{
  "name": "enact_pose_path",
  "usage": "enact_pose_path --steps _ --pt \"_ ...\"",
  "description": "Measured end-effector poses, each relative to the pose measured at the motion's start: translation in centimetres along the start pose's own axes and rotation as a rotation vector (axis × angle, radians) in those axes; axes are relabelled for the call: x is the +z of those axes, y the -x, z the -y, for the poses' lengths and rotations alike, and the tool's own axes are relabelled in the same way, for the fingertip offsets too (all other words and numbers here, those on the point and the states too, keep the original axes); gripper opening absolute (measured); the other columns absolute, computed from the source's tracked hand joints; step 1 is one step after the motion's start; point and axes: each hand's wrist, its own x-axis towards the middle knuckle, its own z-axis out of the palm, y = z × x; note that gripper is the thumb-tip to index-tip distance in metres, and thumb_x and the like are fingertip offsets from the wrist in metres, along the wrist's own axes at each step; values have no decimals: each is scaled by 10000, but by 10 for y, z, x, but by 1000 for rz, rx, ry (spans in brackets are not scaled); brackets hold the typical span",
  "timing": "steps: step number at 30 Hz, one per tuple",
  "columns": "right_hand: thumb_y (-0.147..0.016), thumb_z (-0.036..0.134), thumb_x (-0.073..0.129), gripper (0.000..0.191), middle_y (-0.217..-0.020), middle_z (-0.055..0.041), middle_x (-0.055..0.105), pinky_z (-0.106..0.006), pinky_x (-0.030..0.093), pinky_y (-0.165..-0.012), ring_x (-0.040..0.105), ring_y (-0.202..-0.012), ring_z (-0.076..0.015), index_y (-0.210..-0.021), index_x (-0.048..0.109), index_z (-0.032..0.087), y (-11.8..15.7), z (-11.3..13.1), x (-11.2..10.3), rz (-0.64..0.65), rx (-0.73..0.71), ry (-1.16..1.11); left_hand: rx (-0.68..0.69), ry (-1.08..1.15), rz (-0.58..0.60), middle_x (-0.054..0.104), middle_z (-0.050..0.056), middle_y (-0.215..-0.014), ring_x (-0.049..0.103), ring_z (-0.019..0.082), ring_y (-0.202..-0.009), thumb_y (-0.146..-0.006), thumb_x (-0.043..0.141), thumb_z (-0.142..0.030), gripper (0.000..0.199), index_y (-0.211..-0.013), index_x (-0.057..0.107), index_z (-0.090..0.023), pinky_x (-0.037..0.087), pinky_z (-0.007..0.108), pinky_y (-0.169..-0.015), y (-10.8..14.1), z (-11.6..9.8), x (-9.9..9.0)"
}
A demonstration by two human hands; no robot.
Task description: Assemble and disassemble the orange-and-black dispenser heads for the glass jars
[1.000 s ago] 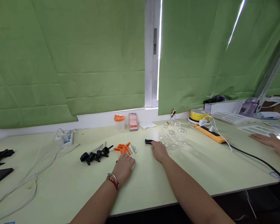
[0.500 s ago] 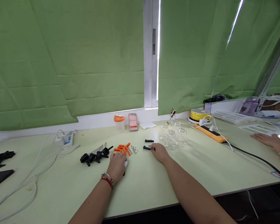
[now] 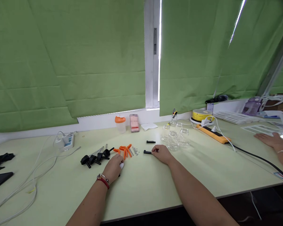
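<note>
My left hand (image 3: pixel 114 167) rests low over the table with its fingers curled round something. A white bit (image 3: pixel 122 164) and a dark tip show at its edge, and the rest is hidden. Several orange angled handles (image 3: pixel 124 151) lie just beyond its fingertips. To its left are several black round parts (image 3: pixel 93 159) with stubs and metal rods. My right hand (image 3: pixel 162 153) pinches the right end of a slim black rod-shaped part (image 3: pixel 147 152) lying near the tabletop. Behind it lies a similar black piece (image 3: pixel 151 142). Metal screws (image 3: pixel 135 151) and tiny pieces sit between my hands.
Several clear glass jars (image 3: pixel 172 141) stand beyond my right hand, one holding tools. An orange power strip (image 3: pixel 213 134) and cables lie to the right. A co-worker's hand (image 3: pixel 271 140) rests farther right. An orange-lidded cup (image 3: pixel 120 124) stands at the back; white cables (image 3: pixel 35 175) cross the left side.
My left hand has slid left and slightly nearer. My right hand and the black part have shifted slightly; a small spring seen beside it is out of sight. White paper in a co-worker's fingers appears far right.
</note>
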Motion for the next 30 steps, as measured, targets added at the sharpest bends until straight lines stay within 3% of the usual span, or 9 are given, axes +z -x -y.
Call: enact_pose_path --steps 6,11,17,22,26,30 --pt "-746 195 486 210 -872 -47 644 -307 462 -737 577 -781 -177 -865 659 189 -4 -8 -2 -154 47 59 13 -19 -46 546 55 -829 525 213 -785 -735 464 -149 77 -707 519 -194 409 319 -698 0 4 -3" --pt "-756 137 484 273 -1019 -68 638 -341 428 -854 562 -936 -209 -953 665 190 -5 -12 -3 -150 55 129 -94 -43 -125 541 46 -832 522 210 -777 -744 512 -275 87 -717 499 -193 399 316 -689 0 14 -4" --pt "-765 168 540 213 -960 -55 678 -327 419 -847 565 -933 -214 -899 702 204 -5 -9 0 -51 11 194 -121 43 71 555 28 -792 520 193 -726 -716 549 -385 199 -713 522 -187 382 288 -640 0 26 -5" --pt "-786 193 536 195 -964 -44 682 -316 410 -846 554 -954 -210 -860 715 211 -5 -4 0 2 -32 216 -81 98 104 563 26 -816 523 190 -740 -712 565 -413 230 -739 537 -186 389 287 -666 1 35 -7" --pt "-795 178 520 213 -963 -33 686 -320 401 -864 540 -961 -207 -862 718 219 -3 0 0 37 -68 206 -88 56 58 568 25 -788 525 187 -724 -734 545 -389 201 -720 526 -189 387 284 -647 0 36 -9" --pt "-784 158 530 214 -935 -23 693 -320 406 -862 543 -945 -206 -841 724 227 -1 7 1 81 -109 177 -22 -102 -119 575 48 -781 522 207 -750 -782 497 -324 154 -726 523 -183 394 319 -681 -1 22 -12"
